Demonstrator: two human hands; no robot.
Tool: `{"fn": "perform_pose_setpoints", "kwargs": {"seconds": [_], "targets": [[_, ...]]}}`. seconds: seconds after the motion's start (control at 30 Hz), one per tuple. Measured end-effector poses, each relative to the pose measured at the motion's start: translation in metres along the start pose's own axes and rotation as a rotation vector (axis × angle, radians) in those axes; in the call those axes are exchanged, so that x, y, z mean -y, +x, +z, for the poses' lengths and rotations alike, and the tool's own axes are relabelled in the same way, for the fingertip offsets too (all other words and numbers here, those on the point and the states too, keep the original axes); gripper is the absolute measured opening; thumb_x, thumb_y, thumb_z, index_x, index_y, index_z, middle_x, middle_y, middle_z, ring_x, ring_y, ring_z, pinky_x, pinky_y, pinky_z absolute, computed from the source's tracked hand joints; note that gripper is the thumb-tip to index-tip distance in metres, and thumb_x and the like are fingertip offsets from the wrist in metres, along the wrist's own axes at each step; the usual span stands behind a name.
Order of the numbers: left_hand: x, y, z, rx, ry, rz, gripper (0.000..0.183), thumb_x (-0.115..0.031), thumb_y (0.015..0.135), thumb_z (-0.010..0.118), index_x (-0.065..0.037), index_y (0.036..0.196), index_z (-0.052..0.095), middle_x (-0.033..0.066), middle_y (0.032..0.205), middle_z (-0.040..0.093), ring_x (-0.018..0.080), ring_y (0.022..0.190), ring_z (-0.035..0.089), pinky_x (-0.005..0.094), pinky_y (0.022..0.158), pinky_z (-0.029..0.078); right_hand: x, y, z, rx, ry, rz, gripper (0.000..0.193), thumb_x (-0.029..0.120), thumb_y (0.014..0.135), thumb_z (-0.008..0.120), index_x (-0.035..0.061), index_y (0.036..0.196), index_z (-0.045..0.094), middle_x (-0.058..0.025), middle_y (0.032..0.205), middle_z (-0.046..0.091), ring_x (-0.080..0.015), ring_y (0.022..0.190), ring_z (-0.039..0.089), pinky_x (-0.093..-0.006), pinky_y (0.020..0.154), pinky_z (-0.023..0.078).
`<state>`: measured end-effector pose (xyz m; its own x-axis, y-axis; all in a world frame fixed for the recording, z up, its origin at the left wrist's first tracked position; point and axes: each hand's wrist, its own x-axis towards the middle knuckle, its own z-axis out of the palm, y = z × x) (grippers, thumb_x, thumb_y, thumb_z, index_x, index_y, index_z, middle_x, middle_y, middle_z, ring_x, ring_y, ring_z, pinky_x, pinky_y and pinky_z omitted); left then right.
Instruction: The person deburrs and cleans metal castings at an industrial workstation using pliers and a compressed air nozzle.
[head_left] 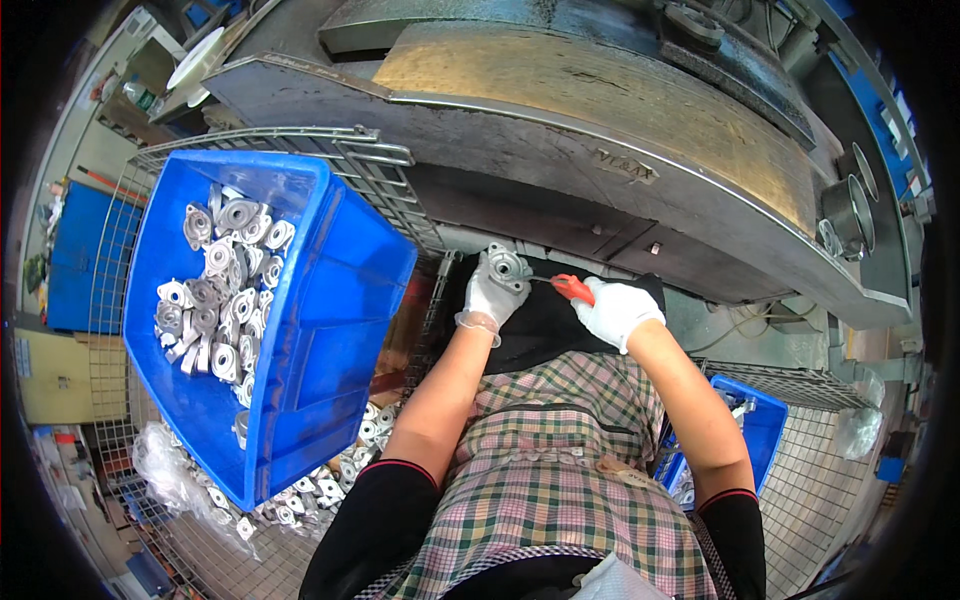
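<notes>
In a white glove, my left hand [497, 296] is closed around a grey cast metal housing [506, 265] with a round bore and side lugs. The bore faces up. My right hand [615, 308], gloved too, grips the red handle [573, 289] of a hand tool. A thin metal shaft [541, 279] runs from that handle to the right side of the housing; whether the tip touches it I cannot tell. Both hands are over my lap, in front of a plaid apron [560, 450].
On my left a tilted blue bin [340, 300] of similar castings [225, 255] rests on a wire cage [375, 150]. More castings [320, 490] lie beneath it. A metal worktable [600, 140] stands ahead. A second blue bin [768, 425] is at my right, by another wire basket [820, 385].
</notes>
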<state>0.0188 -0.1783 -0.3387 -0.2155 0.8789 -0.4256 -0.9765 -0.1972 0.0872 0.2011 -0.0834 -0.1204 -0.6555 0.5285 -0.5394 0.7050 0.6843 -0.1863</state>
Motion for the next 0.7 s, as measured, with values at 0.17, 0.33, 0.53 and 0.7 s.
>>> {"fn": "perform_pose_setpoints", "kwargs": {"seconds": [0.17,0.33,0.53,0.7], "targets": [[0.001,0.001,-0.004,0.055,0.017,0.029,0.046,-0.050,0.100,0.031,-0.018,0.121,0.056,0.0071,0.122,0.060,0.0282,0.117,0.053,0.0465,0.101,0.039,0.001,0.001,-0.001,0.000,-0.003,0.001,0.042,0.043,0.093,0.045,0.0088,0.114,0.055,-0.0168,0.101,0.069,-0.0365,0.093,0.066,-0.0461,0.082,0.051],[-0.014,0.018,-0.061,0.366,-0.809,-0.339,0.045,-0.051,0.100,0.033,-0.018,0.120,0.056,0.0075,0.120,0.060,0.0288,0.116,0.053,0.0484,0.101,0.040,0.011,0.002,-0.003,0.013,-0.012,-0.038,0.042,0.043,0.093,0.045,0.0086,0.114,0.056,-0.0169,0.101,0.069,-0.0370,0.093,0.066,-0.0464,0.081,0.051],[0.008,-0.004,0.011,0.013,0.136,0.068,0.045,-0.052,0.099,0.034,-0.019,0.119,0.057,0.0073,0.118,0.060,0.0286,0.114,0.054,0.0485,0.101,0.040,0.007,-0.002,0.004,0.006,0.022,-0.035,0.041,0.043,0.093,0.045,0.0087,0.114,0.056,-0.0173,0.099,0.069,-0.0380,0.090,0.066,-0.0473,0.080,0.051],[-0.001,0.005,-0.015,0.174,-0.068,0.015,0.043,-0.049,0.101,0.033,-0.018,0.122,0.056,0.0068,0.123,0.059,0.0272,0.117,0.052,0.0481,0.104,0.038,0.022,0.002,0.000,-0.003,0.004,-0.066,0.041,0.043,0.094,0.045,0.0088,0.114,0.056,-0.0179,0.097,0.069,-0.0382,0.089,0.066,-0.0474,0.079,0.051]]}}
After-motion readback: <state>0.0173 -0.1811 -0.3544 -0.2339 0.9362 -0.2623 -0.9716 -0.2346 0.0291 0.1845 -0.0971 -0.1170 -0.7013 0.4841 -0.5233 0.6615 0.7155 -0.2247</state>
